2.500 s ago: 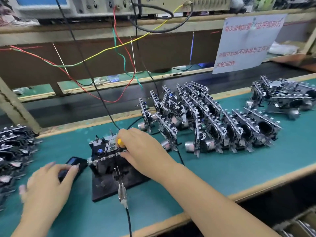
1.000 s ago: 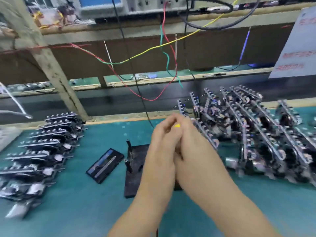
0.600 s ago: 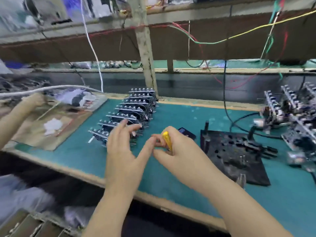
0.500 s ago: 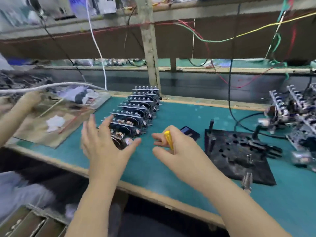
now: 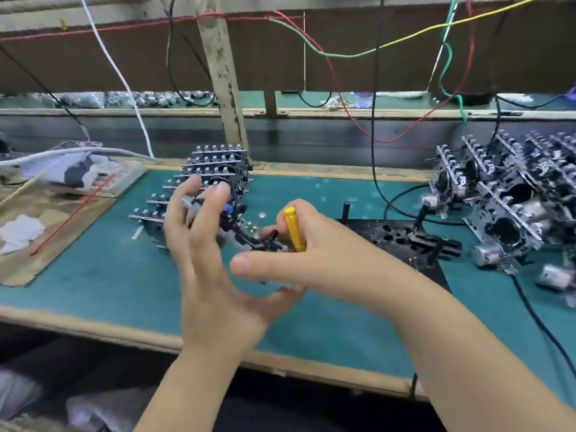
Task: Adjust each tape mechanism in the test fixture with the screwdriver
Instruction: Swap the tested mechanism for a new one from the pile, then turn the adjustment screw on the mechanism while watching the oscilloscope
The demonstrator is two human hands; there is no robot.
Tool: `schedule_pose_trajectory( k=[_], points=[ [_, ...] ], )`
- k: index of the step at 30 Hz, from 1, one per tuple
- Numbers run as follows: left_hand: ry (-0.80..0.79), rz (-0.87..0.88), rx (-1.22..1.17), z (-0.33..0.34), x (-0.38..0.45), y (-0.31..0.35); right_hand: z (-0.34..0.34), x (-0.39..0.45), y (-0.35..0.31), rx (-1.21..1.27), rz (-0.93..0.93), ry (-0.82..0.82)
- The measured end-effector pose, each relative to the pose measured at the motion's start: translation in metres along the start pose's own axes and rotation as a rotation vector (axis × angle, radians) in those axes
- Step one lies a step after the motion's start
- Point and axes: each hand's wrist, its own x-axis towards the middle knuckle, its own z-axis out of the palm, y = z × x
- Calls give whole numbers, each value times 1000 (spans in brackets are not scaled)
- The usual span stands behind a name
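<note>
Teal-covered workbench (image 5: 93, 275) with wooden edging. Scuffed wooden post (image 5: 223, 73) rises at its rear. Brown board (image 5: 78, 57) spans behind; coloured wires (image 5: 343, 54) hang across it.

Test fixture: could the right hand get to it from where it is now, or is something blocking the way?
Probably yes. The test fixture lies just right of the right hand on the mat, its plate bare, nothing between. But that hand grips the yellow screwdriver, and whether it also holds the mechanism is unclear.

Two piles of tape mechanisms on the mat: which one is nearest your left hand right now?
The stacked row of mechanisms on the left, directly behind the left hand. The other pile sits far right, beyond the black test fixture.
</note>
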Motion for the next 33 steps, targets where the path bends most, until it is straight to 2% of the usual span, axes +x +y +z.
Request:
schedule_pose_trajectory(
  k=[2, 4, 7, 9, 11, 15, 20, 24, 29, 33],
  points=[
    [-52, 86, -99, 20, 13, 15, -23, -6, 2, 1, 7, 66],
    [-172, 84, -226, 33, 27, 20, -54, -11, 10, -32, -1, 160],
    [-409, -35, -338, 43, 48, 9, -104, -14, 24, -365, 21, 293],
    [-613, -110, -229, 53, 61, -3, -128, -11, 39, -626, 47, 273],
    [-814, -113, -75, 68, 72, -12, -140, -5, 58, -789, 57, 189],
    [-1030, -166, -1, 96, 84, -23, -141, 5, 88, -807, 32, 130],
    [-1023, -256, -15, 108, 90, -33, -143, 14, 104, -712, -1, 78],
    [-1039, -324, -27, 113, 90, -32, -152, 14, 106, -742, 15, 11],
    [-993, -320, -47, 111, 90, -30, -173, 5, 105, -833, 87, -25],
    [-955, -322, -84, 109, 91, -27, -175, 0, 103, -799, 77, -2]
  ],
)
